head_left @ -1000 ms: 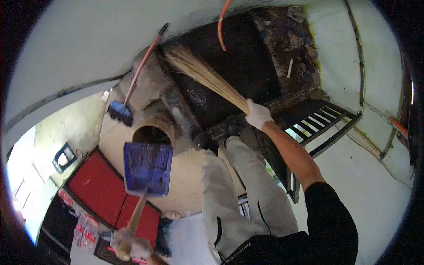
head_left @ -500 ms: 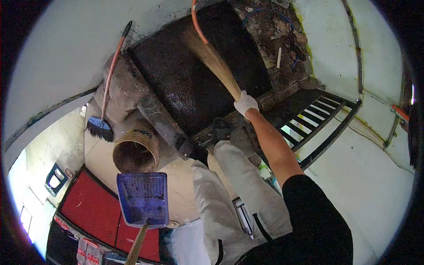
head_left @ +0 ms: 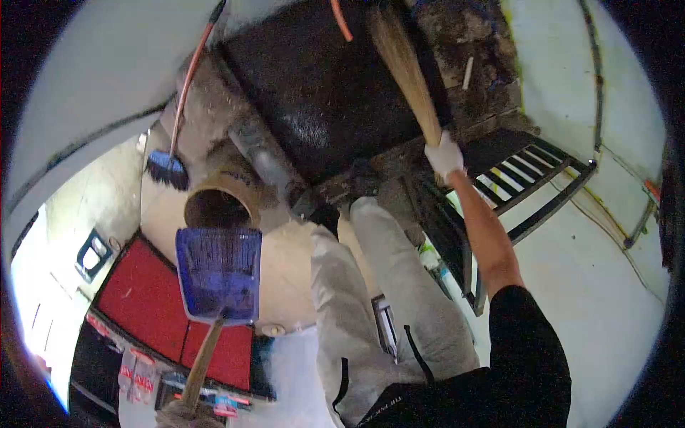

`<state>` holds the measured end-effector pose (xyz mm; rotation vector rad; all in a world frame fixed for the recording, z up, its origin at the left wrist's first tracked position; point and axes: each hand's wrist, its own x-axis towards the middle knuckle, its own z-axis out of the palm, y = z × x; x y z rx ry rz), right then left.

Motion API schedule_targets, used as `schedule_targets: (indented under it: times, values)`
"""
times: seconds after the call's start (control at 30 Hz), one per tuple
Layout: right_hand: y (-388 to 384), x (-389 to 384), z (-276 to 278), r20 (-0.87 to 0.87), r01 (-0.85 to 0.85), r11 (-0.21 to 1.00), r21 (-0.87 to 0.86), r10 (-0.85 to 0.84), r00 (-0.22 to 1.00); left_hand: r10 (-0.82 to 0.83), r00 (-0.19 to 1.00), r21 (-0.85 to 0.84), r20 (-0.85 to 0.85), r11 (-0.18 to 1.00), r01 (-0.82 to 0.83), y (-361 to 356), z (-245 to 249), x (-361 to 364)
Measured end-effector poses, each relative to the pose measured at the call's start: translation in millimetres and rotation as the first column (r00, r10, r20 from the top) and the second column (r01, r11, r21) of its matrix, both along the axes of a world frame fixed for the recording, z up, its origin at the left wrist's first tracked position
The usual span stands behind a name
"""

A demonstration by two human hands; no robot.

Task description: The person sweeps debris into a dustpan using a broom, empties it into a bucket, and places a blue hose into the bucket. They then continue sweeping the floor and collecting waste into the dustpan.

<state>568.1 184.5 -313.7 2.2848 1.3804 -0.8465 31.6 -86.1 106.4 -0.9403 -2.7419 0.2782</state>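
My right hand [head_left: 444, 155], in a white glove, is closed round the narrow end of a soft straw broom [head_left: 412, 78]. Its bristles spread away from me over the dark, sooty surface [head_left: 314, 107]. At lower left is a blue dustpan [head_left: 220, 274] with a wooden handle [head_left: 198, 364], its scoop facing up and marked with dark dirt. What looks like my left hand [head_left: 189, 414] in a soiled glove is closed round that handle at the bottom edge, mostly cut off. Just beyond the dustpan's lip, a brown bucket [head_left: 246, 187] lies with its dark mouth toward me.
A blue-headed broom [head_left: 168, 168] leans on the left wall. Part of an orange tube or stick [head_left: 342, 20] shows above the dark surface. Black metal slats [head_left: 524, 167] stand at right. Red panels [head_left: 143, 299] and bottles [head_left: 137, 374] are at lower left.
My right hand has moved the straw broom to the right, away from the orange tube or stick. The view has tilted, so most things sit higher; the dustpan is slightly further left.
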Motion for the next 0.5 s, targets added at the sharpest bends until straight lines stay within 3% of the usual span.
schedule_targets:
  times: [0.03,0.1,0.13,0.17,0.23,0.27,0.33,0.37,0.4,0.43,0.47,0.5]
  values:
    - [19,6,-24,0.004,-0.048,0.999,-0.009,0.048,0.999,0.005,1.000,-0.027,-0.014,1.000,-0.006,6,0,5]
    - [55,-3,-40,0.027,-0.090,0.996,-0.010,0.091,0.996,-0.031,0.957,0.477,0.288,0.871,-0.115,17,-4,13]
    - [70,-7,-47,0.044,-0.092,0.995,-0.036,0.094,0.995,-0.202,0.973,0.239,0.112,0.956,0.171,-3,1,-4]
    - [77,-9,-54,0.062,-0.092,0.994,-0.061,0.096,0.993,-0.205,0.972,0.220,0.112,0.959,0.177,-1,-1,-1]
    - [70,-4,-60,0.023,-0.031,0.990,-0.138,0.034,0.999,-0.108,0.993,0.099,-0.043,0.989,0.112,8,-2,3]
    - [69,-3,-57,-0.007,0.020,0.982,-0.190,-0.022,1.000,-0.145,0.989,0.118,0.009,0.983,0.143,3,1,-1]
    - [32,4,-26,-0.062,-0.082,0.963,-0.256,0.068,0.996,-0.130,0.991,0.073,-0.029,0.989,0.132,-12,3,-7]
    - [7,6,-16,-0.071,-0.005,0.972,-0.235,-0.012,0.997,-0.124,0.990,0.032,-0.073,0.991,0.127,-15,5,-10]
    - [-15,15,4,-0.087,-0.339,0.863,-0.374,0.331,0.940,-0.049,0.996,0.032,0.075,0.998,0.046,-19,8,-8]
    - [-58,48,-23,-0.054,-0.027,0.951,-0.307,0.011,0.998,-0.041,0.997,0.043,0.069,0.998,0.038,-21,6,-5]
    - [-87,59,-4,-0.134,-0.033,0.948,-0.317,-0.011,0.991,-0.077,0.997,0.070,-0.003,0.995,0.077,-23,3,-3]
    - [-109,74,9,-0.223,-0.387,0.811,-0.439,0.319,0.921,-0.114,0.991,0.085,-0.072,0.989,0.120,-23,4,-3]
